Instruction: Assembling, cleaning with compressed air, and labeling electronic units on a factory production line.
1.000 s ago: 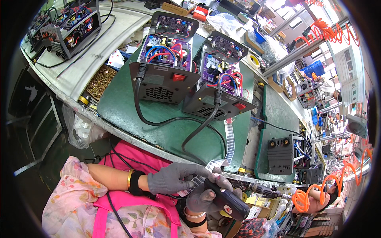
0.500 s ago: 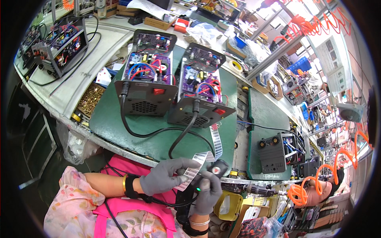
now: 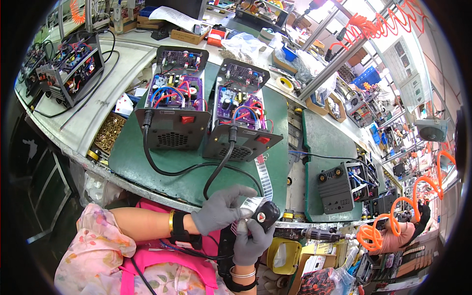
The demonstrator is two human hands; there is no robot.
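Observation:
My left hand (image 3: 221, 211), in a grey glove, pinches the near end of a strip of white barcode labels (image 3: 264, 178). The strip runs back across the green mat (image 3: 196, 179) to beneath the right-hand unit. Beside it, my gloved right hand (image 3: 251, 245) grips a black handheld barcode scanner (image 3: 268, 212), whose head is close against the labels and covers part of them. Beyond my hands stand two open black-cased electrical units, a left one (image 3: 173, 132) and a right one (image 3: 240, 140), with purple circuit boards, red switches and black power cords.
A tray of brass-coloured screws (image 3: 109, 133) stands left of the mat. More open units (image 3: 73, 73) are at the far left. Another black unit (image 3: 337, 189) sits on a second green mat to the right. An orange coiled hose (image 3: 373, 238) hangs nearby, beside a yellow bin (image 3: 284, 255).
The scanner has risen and come closer to the label strip. My left hand has moved slightly up and right with the strip. The view has shifted a little.

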